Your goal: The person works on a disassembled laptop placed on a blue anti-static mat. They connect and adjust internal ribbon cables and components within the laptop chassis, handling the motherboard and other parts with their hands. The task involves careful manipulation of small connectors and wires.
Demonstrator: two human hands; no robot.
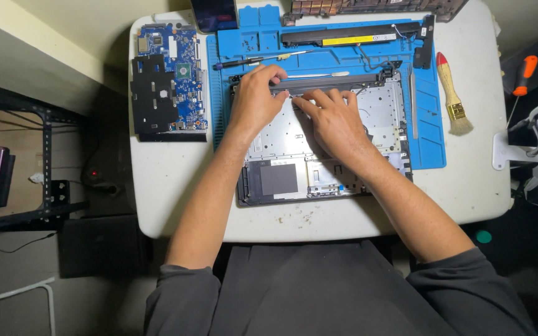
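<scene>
An opened laptop base [381,109] with bare silver metal inside lies on a blue work mat [428,134] on a white table [169,186]. My left hand [256,96] rests on the base's far edge, fingers curled over the dark hinge strip [334,82]. Beside it, my right hand [331,118] presses its fingertips on the same far edge. Whether either hand pinches a small part is hidden by the fingers.
A blue circuit board [179,71] with a black cover lies at the table's left. A long black battery [350,36] and a screwdriver [250,61] lie at the mat's far side. A wooden brush [453,93] is at the right, with an orange-handled screwdriver [523,74] beyond the table.
</scene>
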